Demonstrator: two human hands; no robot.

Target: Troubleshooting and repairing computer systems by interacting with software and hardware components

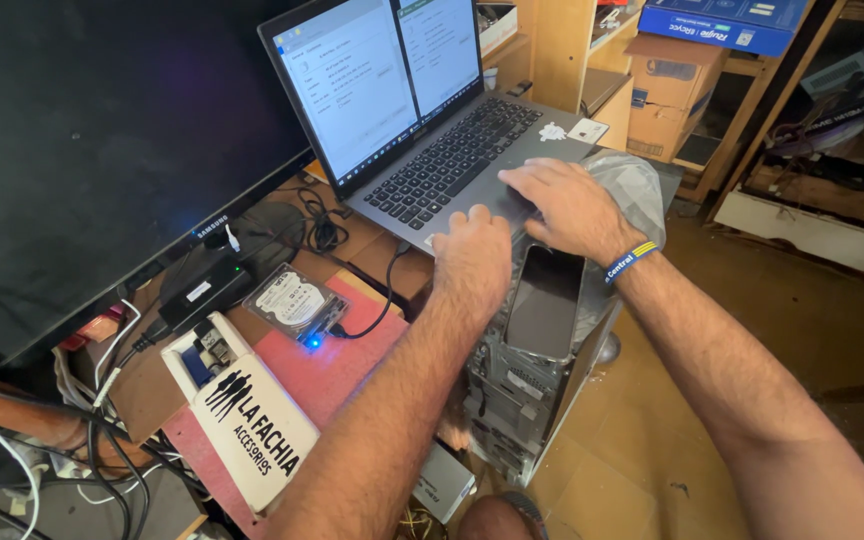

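An open grey laptop [422, 120] sits on top of a desktop computer tower [527, 390], its screen lit with two windows. My left hand [472, 258] rests at the laptop's front edge, fingers curled, holding nothing. My right hand [562, 205] lies flat on the touchpad area with fingers spread; a blue and yellow wristband [630, 262] is on that wrist. A dark phone [544, 300] lies face up on the tower just below my hands.
A bare hard drive [292, 298] with a lit blue adapter and cable lies on a red surface [352, 365]. A large dark monitor [82, 150] fills the left. A white box [252, 430], tangled cables [102, 450], wooden shelves and cardboard boxes [672, 90] surround.
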